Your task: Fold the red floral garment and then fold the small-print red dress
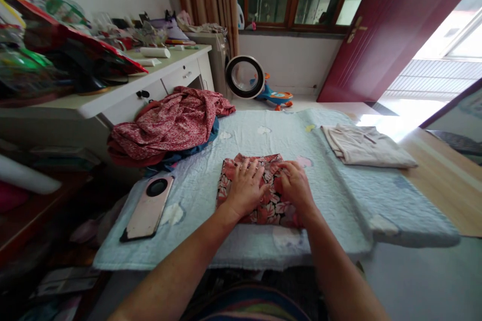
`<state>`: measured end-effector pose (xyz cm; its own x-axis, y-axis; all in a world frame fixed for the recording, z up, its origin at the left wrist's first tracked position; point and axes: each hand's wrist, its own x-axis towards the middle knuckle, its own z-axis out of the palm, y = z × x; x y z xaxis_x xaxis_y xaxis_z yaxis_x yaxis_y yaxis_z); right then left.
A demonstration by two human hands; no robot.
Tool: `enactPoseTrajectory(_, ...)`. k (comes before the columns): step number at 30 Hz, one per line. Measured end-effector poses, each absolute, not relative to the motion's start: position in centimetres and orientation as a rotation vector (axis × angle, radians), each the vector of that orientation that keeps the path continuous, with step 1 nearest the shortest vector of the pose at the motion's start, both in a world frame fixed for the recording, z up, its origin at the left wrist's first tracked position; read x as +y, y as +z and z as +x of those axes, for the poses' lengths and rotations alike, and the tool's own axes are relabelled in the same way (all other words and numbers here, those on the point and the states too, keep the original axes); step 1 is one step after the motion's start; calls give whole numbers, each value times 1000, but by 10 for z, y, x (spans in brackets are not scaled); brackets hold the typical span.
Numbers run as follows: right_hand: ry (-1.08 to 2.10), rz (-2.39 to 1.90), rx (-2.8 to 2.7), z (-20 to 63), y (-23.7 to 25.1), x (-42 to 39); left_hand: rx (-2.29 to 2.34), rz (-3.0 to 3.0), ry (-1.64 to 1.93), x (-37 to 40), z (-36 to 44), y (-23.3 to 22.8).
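A person is pressing both bare hands down on a folded floral garment (263, 195) that is lying near the front edge of a pale blue quilted pad (331, 195). The left hand (246, 188) is lying flat with its fingers spread wide across the middle of the red, leaf-patterned cloth, gripping nothing. The right hand (295, 185) is resting just beside it, touching the garment's right part with fingers loosely extended and pointing toward the left hand; it too is holding nothing. Both forearms are reaching in from the bottom of the head view.

To the left of the garment, a pink smartphone (148, 207) is lying face down on the pad, well apart from the hands. At the pad's far left corner, a heap of red patterned clothes (165, 123) is spilling against a white desk (124, 93) crowded with clutter. At the far right, a folded beige garment (367, 146) is sitting on the pad. Beyond, a round fan (244, 76) and a toy car (276, 97) are standing on the floor beside an open dark red door (387, 25).
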<state>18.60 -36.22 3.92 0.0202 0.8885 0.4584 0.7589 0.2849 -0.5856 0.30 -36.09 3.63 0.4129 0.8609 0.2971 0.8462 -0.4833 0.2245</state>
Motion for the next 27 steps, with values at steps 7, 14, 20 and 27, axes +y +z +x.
enactPoseTrajectory(7,249,-1848,-1586,230,19,-329,1582,2546,398,-364,3,12)
enactPoseTrajectory(14,532,-1695,-1514,230,13,-312,1610,2566,395,-366,3,9)
enactPoseTrajectory(20,498,-1665,-1445,234,7,-309,1617,2573,367,-367,4,9)
enactPoseTrajectory(27,507,-1689,-1589,236,13,-300,1610,2579,384,-367,5,8)
